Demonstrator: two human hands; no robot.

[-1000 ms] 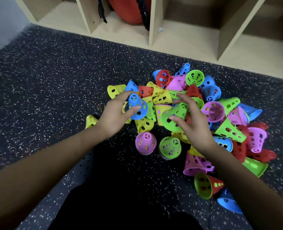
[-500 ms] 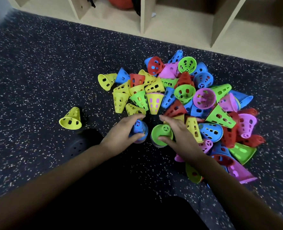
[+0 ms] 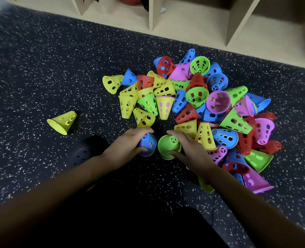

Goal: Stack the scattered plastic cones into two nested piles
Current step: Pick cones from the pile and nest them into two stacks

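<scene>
- Both forearms reach in from the near edge of the frame over a dark speckled floor (image 3: 46,68).
- Left hand (image 3: 126,146): fingers and thumb curled round a blue perforated cone (image 3: 149,142), which stands narrow end up on the floor. A paler rim shows under its base; cannot tell whether another cone sits beneath.
- Right hand (image 3: 192,152): fingers over the top and thumb at the near side of a green cone (image 3: 167,145), gripping it. This cone is also upright and narrow end up, just beside the blue one; whether the two touch cannot be told.
- Dark perforated object (image 3: 80,155) on the floor just left of the left wrist, in shadow; identity unclear.
- Main heap of cones (image 3: 198,97): yellow, green, blue, red and pink, lying tilted and tumbled. It begins touching the right hand's far side and spreads to the right and farther away. A few sit nested in pairs.
- Pink cone (image 3: 257,183) lies on its side at the heap's near right end.
- Lone yellow cone (image 3: 63,121) on its side, well apart to the left of the heap.
- Far edge of the floor: a pale wooden shelf unit (image 3: 183,20) with upright dividers.
</scene>
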